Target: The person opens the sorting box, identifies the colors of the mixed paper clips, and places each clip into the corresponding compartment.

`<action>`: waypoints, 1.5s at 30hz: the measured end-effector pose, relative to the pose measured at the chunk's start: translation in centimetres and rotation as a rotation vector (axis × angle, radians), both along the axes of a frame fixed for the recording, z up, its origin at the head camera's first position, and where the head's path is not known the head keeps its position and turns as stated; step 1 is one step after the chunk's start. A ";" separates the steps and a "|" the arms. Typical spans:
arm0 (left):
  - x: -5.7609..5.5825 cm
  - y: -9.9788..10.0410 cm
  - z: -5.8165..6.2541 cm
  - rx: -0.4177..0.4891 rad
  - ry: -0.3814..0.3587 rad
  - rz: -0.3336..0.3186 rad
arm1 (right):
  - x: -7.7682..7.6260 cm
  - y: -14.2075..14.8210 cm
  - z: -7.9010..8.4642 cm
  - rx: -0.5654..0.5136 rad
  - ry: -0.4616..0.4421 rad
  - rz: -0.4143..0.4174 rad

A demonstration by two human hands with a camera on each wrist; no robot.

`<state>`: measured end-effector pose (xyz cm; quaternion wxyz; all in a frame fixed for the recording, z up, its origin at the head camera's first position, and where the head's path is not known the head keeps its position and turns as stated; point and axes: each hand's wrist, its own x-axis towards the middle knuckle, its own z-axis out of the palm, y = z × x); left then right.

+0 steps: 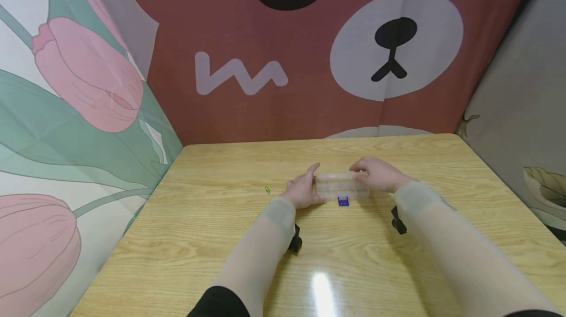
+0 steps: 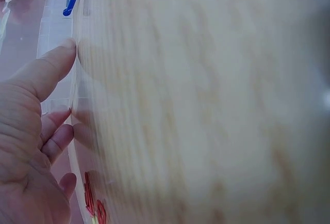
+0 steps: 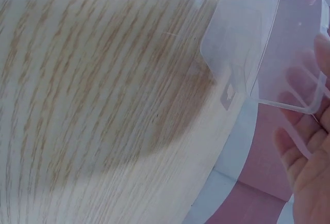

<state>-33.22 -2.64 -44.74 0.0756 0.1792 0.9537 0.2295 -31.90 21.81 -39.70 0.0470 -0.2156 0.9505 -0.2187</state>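
Observation:
A clear plastic box (image 1: 329,187) with a blue latch (image 1: 343,201) on its front lies on the wooden table between the two hands. Its see-through lid (image 3: 286,53) stands tilted up from the body in the right wrist view. My left hand (image 1: 302,192) rests against the box's left end, fingers spread. In the left wrist view its thumb (image 2: 54,64) lies straight along the front of the box. My right hand (image 1: 379,174) pinches the lid's edge at the right end, with fingers showing through the plastic.
Left of the box, a small green paper clip (image 1: 267,189) lies on the wooden table (image 1: 353,258). Red looped clips (image 2: 93,198) show near the left hand. A printed cloth (image 1: 265,110) hangs behind the table's far edge, and another floral cloth (image 1: 110,169) hangs to the left.

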 end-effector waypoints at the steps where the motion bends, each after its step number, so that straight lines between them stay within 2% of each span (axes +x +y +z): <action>1: 0.0 0.0 0.0 -0.001 -0.001 0.001 | 0.0 0.0 0.0 -0.013 0.003 -0.015; 9: 0.0 0.0 0.2 0.023 -0.013 0.012 | 0.0 -0.5 0.2 -0.048 0.089 -0.143; 16: -0.1 -0.1 0.0 0.008 -0.025 0.014 | -0.8 -1.0 -0.5 -0.007 0.322 -0.184; 18: -0.2 -0.1 0.0 0.011 -0.029 0.016 | -0.9 -1.2 -0.5 0.008 0.344 -0.191; 21: -0.2 -0.1 -0.1 0.009 -0.025 0.012 | -1.1 -1.3 -0.6 0.039 0.312 -0.198; 24: -0.1 -0.1 -0.1 0.005 -0.010 0.006 | -1.3 -1.4 -0.9 0.042 0.242 -0.200; 32: -0.1 -0.1 0.0 -0.037 -0.016 -0.002 | -1.3 -1.5 -1.4 -0.018 0.041 -0.207; 37: -0.1 -0.1 0.1 -0.079 -0.015 -0.015 | -1.3 -1.4 -1.9 -0.031 -0.014 -0.214; 42: 0.1 0.0 0.3 -0.083 -0.007 -0.018 | -1.1 -1.3 -2.2 -0.020 -0.046 -0.213; 45: 0.1 0.0 0.3 -0.080 -0.009 -0.017 | -0.9 -1.0 -2.3 0.013 -0.032 -0.176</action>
